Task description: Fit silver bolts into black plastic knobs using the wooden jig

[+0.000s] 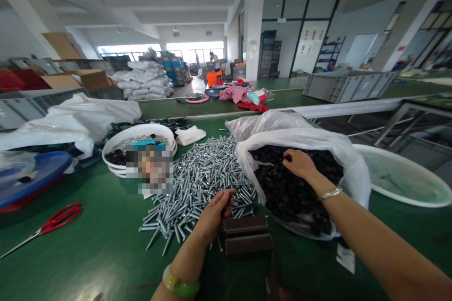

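My left hand (216, 211) is at the near edge of a heap of silver screws (201, 174), its fingers curled together; what they hold, if anything, is hidden. Just right of it stands a brown metal block (247, 235) with a slot between two bars. My right hand (299, 162) reaches into an open white plastic bag (356, 183) full of small black parts (289, 193). Its thumb and forefinger pinch a black part (288, 156) over the pile.
White round tubs (115, 169) hold screws and black parts at the left. Red-handled scissors (60, 218) and a blue tray (35, 183) lie farther left. A white oval tray (406, 178) is right of the bag. A grey crate (346, 87) stands behind.
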`<action>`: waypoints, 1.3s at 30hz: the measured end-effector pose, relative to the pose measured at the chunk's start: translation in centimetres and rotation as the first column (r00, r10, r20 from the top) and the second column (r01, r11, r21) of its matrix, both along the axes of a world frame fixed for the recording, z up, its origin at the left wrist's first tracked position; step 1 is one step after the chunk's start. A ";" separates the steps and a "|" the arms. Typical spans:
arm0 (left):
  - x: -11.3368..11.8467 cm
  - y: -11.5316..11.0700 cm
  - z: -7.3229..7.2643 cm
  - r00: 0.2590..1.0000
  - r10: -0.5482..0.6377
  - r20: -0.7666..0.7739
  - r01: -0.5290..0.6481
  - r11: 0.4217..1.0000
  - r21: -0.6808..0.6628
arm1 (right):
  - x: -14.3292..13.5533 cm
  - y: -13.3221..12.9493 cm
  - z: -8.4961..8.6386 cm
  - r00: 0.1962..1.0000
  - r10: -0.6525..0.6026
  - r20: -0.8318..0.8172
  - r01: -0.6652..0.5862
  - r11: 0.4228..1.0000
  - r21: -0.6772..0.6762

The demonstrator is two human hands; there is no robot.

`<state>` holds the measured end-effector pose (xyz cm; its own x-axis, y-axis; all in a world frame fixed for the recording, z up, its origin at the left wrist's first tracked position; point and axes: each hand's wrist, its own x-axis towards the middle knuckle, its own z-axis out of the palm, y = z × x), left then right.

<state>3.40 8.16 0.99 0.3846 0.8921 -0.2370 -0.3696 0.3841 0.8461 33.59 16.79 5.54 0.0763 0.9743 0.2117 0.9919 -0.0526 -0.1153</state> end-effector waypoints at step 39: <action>-1.0 -2.3 1.6 0.983 0.172 0.055 -0.174 0.984 0.024 | -18.3 -9.2 0.8 0.650 0.660 -0.377 -0.610 0.749 0.259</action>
<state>2.44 5.82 2.63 0.2351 0.9525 -0.1937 -0.4728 0.2861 0.8334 15.29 7.60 6.33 -0.4488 0.7933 0.4114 0.6246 0.6077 -0.4905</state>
